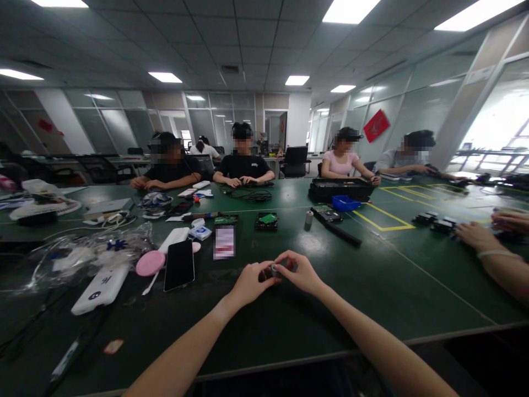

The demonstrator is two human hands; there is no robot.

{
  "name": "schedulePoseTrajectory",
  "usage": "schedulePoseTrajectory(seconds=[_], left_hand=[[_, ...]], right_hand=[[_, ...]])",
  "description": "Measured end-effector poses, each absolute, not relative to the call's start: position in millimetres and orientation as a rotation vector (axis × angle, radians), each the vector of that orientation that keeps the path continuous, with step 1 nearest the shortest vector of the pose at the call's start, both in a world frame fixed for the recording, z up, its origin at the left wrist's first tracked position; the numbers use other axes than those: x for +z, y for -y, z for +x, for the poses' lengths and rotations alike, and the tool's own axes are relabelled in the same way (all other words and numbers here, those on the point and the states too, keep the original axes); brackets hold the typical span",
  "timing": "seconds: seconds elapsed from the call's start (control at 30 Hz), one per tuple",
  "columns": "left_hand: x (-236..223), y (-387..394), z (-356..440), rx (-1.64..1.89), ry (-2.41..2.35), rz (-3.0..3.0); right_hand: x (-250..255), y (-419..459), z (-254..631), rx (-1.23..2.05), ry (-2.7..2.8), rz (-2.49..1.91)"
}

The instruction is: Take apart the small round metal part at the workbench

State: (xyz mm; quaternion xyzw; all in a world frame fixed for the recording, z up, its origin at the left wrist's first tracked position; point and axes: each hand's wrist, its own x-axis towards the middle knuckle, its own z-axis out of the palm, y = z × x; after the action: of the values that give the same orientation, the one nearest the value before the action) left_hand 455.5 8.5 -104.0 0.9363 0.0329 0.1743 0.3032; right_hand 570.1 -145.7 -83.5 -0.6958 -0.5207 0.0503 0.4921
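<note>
Above the green table, my left hand (250, 284) and my right hand (303, 273) meet around a small grey metal cylinder (274, 268). The left thumb and fingers are closed on it from the side. My right fingertips pinch at its top; whether they grip something smaller there is too small to make out. A similar grey cylinder (309, 216) stands upright farther back. Beyond my hands lies a dark, flat device with a green circuit board (266, 220), and left of it a second such device (225, 219) with a labelled card (224, 242) in front.
Left are a black-screened phone (179, 266), a pink disc (150, 263), a white power bank (101, 289) and clear plastic bags (82, 253). A blue tray (346, 203), black case (341, 190) and black bar (343, 234) lie back right. Several people sit around; a co-worker's hands (475, 237) are at right.
</note>
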Motion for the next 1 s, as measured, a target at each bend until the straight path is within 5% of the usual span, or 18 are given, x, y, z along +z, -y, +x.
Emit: schedulePoseTrajectory(seconds=[0.63, 1.0], left_hand=[[-102.7, -7.4, 455.7, 0.509, -0.054, 2.498], [-104.6, -8.0, 456.0, 0.519, -0.040, 2.479]], right_hand=[[-82.5, 143.5, 568.1, 0.241, 1.092, -1.590], [-81.9, 143.8, 567.4, 0.030, 1.200, -1.679]])
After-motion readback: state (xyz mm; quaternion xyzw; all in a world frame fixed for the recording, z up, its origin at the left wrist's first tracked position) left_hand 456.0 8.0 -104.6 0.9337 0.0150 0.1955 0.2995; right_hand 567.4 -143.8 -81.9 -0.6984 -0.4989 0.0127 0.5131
